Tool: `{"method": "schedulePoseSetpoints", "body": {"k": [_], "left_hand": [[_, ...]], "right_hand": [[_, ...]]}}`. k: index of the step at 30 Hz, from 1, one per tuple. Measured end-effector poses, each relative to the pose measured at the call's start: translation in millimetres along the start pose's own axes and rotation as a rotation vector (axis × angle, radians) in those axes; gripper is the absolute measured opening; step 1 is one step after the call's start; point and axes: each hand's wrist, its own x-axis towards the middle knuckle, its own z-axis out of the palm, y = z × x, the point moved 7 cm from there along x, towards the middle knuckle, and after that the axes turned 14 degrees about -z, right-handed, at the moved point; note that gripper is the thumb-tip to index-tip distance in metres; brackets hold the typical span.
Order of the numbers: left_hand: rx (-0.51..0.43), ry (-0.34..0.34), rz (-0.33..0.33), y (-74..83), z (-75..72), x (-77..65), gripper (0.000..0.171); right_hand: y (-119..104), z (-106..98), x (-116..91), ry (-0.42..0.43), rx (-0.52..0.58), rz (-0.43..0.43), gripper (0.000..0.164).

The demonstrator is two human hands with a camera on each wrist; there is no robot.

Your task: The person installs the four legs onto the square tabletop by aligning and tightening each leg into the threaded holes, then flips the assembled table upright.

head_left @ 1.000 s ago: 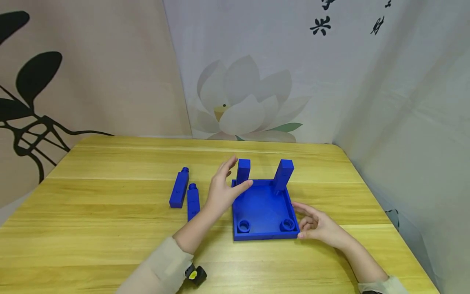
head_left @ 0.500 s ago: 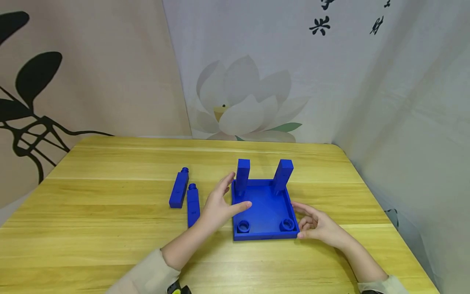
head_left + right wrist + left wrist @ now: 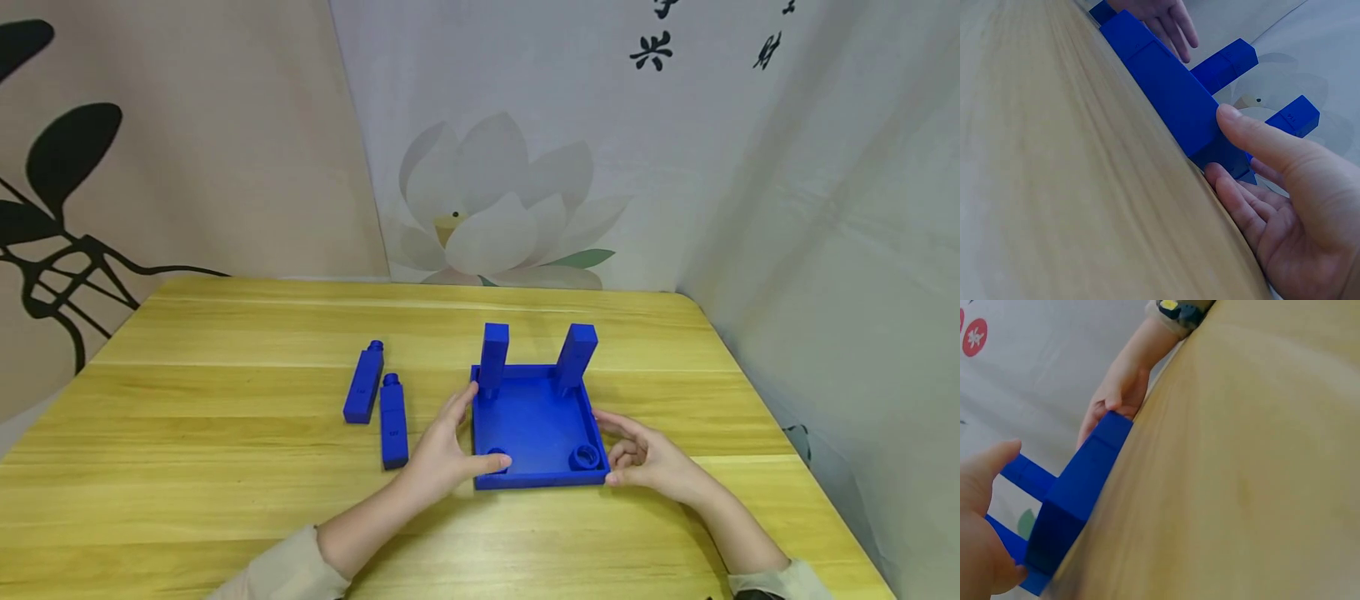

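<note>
Blue base (image 3: 536, 425) sits on the bench (image 3: 225, 417), hollow side up, between both hands. Left post (image 3: 493, 358) and right post (image 3: 576, 357) stand at its far corners. Left hand (image 3: 438, 458): thumb and fingers spread apart, thumb over the near-left socket (image 3: 497, 451); contact there uncertain. Right hand (image 3: 652, 467): clasped on the near-right corner. Near-right socket (image 3: 584, 457) bare. Main risk, I judge: uneven push from the two sides would skid or twist the base. Narrow stems show under the posts; if poorly seated (depth can't be told), a knock could loosen them. Two loose posts, outer (image 3: 363, 386) and inner (image 3: 393, 423), lie left; a backward sweep of the left forearm might shove the inner one.
</note>
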Motion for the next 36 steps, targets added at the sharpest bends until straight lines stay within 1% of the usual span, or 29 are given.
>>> {"method": "schedulePoseSetpoints", "body": {"k": [10, 16, 24, 31, 36], "left_hand": [[0.101, -0.014, 0.010, -15.8, 6.3, -5.3, 0.112], [0.117, -0.029, 0.023, -22.1, 8.3, -7.0, 0.110], [0.122, -0.033, 0.056, -22.1, 9.0, -6.5, 0.102], [0.118, -0.040, 0.049, -20.6, 7.7, -6.0, 0.101], [0.122, -0.048, 0.058, -20.5, 6.1, -4.5, 0.100]], "right_hand": [[0.5, 0.3, 0.8, -0.001, 0.008, 0.006, 0.084], [0.9, 0.6, 0.8, -0.002, 0.006, -0.002, 0.085], [-0.6, -0.4, -1.0, 0.000, -0.004, -0.023, 0.083], [-2.2, -0.1, -0.3, 0.001, 0.011, -0.038, 0.083], [-2.7, 0.4, 0.7, 0.004, 0.014, -0.030, 0.083]]}}
